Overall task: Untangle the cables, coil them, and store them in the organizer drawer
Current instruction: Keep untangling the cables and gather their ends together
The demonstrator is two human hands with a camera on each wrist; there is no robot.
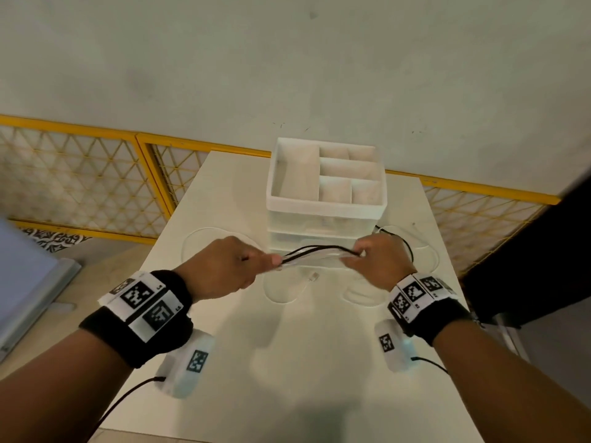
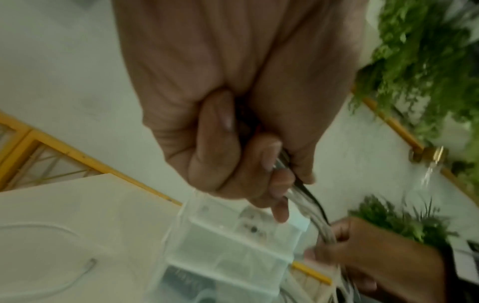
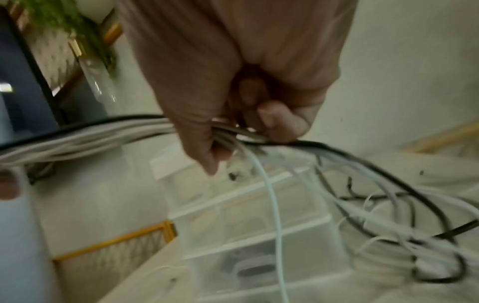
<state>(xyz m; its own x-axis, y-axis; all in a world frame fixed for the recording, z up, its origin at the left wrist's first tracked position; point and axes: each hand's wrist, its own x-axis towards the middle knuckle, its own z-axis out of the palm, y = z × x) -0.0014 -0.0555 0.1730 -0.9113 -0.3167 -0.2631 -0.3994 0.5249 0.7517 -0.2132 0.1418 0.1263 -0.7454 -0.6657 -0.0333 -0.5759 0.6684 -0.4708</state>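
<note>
Holding the cables (image 1: pixel 315 255) stretched between both fists, we keep them above the table (image 1: pixel 287 362), just in front of the organizer (image 1: pixel 324 206). Our left hand (image 1: pixel 224 266) has its fingers (image 2: pixel 259 164) curled tight round one end of the bundle; thumb and knuckles clamp it. Our right hand (image 1: pixel 375 263) grips the other end the same way, fingers (image 3: pixel 279 121) folded over the strands. Bundle is mixed: black cable (image 3: pixel 388 170) plus several white ones (image 3: pixel 272 205), running roughly level from fist to fist. Past the right fist the loose ends hang down and pile in a tangle (image 3: pixel 414 235) on the table beside the organizer. More white loops (image 1: pixel 204 238) lie flat on the table under and left of the left hand, and a white plug end (image 1: pixel 315 276) lies on the table below the bundle. The organizer stands at the far end of the table, top tray (image 1: pixel 295 177) divided into compartments, clear drawers (image 3: pixel 259 256) below; whether a drawer is pulled out we cannot tell. Yellow mesh fence (image 1: pixel 96 174) behind the table. Both wrist views are blurred.
</note>
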